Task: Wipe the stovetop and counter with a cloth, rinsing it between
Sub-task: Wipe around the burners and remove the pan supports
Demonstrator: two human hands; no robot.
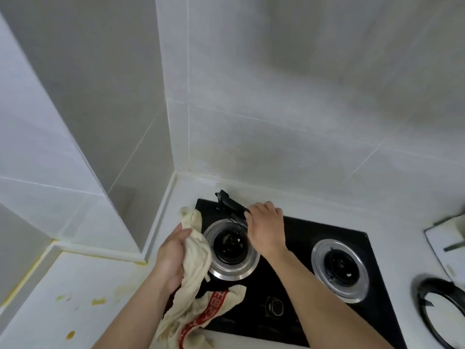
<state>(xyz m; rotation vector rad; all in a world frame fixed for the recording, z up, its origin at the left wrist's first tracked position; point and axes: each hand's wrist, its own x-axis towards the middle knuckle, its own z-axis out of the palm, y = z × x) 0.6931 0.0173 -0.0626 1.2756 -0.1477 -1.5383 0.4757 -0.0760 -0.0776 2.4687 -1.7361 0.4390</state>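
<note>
A black glass stovetop [297, 293] with two round burners is set into the white counter [83, 285]. My left hand [171, 258] grips a cream cloth [196, 280] with a red printed band; the cloth hangs over the stove's left edge beside the left burner [230, 248]. My right hand [266, 227] holds a black pan support [230, 202], tilted up above the far side of the left burner. The right burner [339, 269] is bare.
Yellow-brown stains [98, 301] dot the counter at the lower left. A second black pan support ring [437, 311] lies on the counter at the right. A white board-like object [445, 238] sits at the far right. Tiled walls close the corner behind.
</note>
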